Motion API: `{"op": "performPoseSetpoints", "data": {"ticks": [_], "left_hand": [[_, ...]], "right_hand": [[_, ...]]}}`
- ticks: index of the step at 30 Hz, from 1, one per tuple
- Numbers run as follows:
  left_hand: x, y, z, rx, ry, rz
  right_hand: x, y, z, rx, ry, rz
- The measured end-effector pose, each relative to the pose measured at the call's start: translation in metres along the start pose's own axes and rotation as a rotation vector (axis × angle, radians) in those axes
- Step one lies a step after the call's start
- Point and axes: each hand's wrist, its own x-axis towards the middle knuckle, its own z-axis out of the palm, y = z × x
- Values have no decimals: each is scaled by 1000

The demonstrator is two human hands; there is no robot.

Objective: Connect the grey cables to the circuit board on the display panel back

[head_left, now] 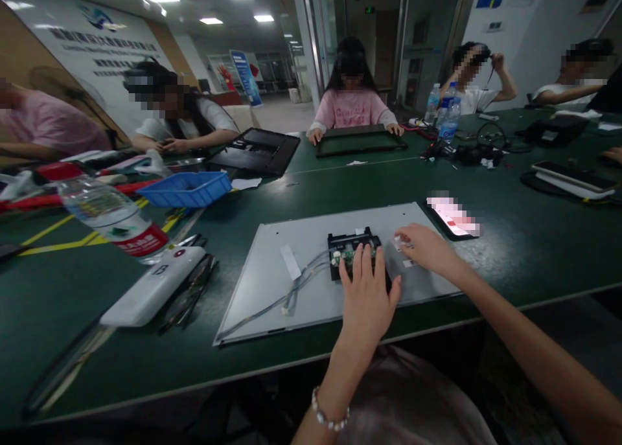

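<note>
- Your spread left hand [367, 293] is covering much of the black plastic housing [331, 241] and its narrow green circuit board [342, 256].
- Your right hand [422, 245] is bending over something pale at its fingertips, too small for you to be identifying.
- Your left forearm is hiding part of the flat grey metal panel's [257, 270] near edge.
- Pixelation is masking the lit, pink-screened phone [449, 216].
- The left picture edge is cutting off a co-worker in pink [58, 124].

black module [334, 273] | circuit board [345, 258] exposed | flat on grey panel [265, 263]
</note>
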Motion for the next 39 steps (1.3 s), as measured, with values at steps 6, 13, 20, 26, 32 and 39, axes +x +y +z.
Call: {"op": "performPoseSetpoints", "data": {"ticks": [6,13,20,26,32,39], "left_hand": [[-1,-1,0,0,16,-11],[-3,-1,-1,1,21,-13],[-1,-1,-1,-25,6,-18],[0,-1,-3,-58,19,-28],[1,-3,-4,-102,28,-58],[2,-4,-6,-129,10,-78]], "right_hand": [[-1,14,-1,267,12,-9],[-3,17,3,297,35,-58],[-11,10,-5,347,98,31],[-17,-5,-2,712,1,163],[-18,-11,1,875,-26,225],[-19,-13,4,956,-43,228]]}}
